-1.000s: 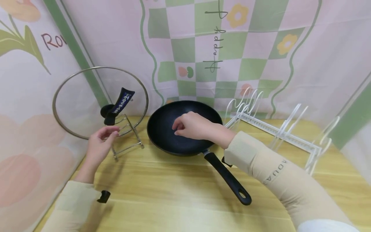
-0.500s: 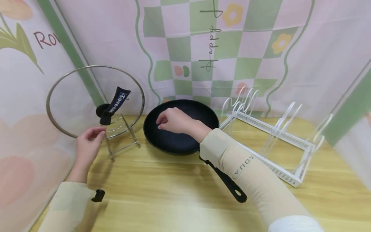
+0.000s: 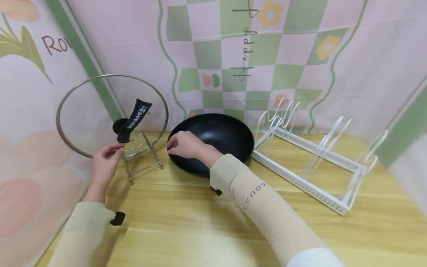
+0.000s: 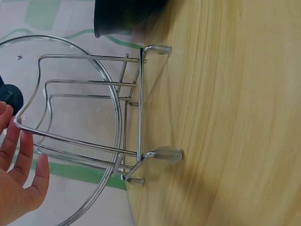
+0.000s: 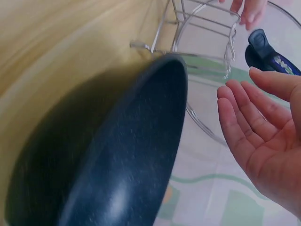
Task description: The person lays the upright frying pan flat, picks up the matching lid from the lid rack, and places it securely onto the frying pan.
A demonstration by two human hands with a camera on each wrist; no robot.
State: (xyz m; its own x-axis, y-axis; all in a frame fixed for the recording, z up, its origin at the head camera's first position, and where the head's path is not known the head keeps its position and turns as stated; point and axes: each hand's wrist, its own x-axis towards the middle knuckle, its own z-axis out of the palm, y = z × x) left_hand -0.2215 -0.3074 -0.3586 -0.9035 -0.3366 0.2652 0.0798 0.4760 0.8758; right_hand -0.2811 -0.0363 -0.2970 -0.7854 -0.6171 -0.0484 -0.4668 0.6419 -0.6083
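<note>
A glass lid (image 3: 86, 111) with a metal rim and a black handle (image 3: 135, 118) leans upright in a small metal wire lid rack (image 4: 94, 141) at the left. My left hand (image 3: 106, 159) pinches the rack's top wire bend, just below the lid's handle; the left wrist view shows its fingertips on that bend. A black frying pan (image 3: 230, 137) sits right of the rack. Over its left rim hovers my right hand (image 3: 186, 144), fingers loosely bent. In the right wrist view its palm (image 5: 268, 146) faces the camera and holds nothing. My right sleeve hides the pan's handle.
A white adjustable rack (image 3: 300, 178) with upright wire dividers stands to the right of the pan. Printed cloth (image 3: 230, 85) hangs behind and at the left, close to the lid. Everything stands on a wood-grain tabletop (image 3: 173, 230).
My right hand has moved left across the pan, from above its middle to its left rim. The pan's handle has gone behind my sleeve. My left hand stays at the lid rack.
</note>
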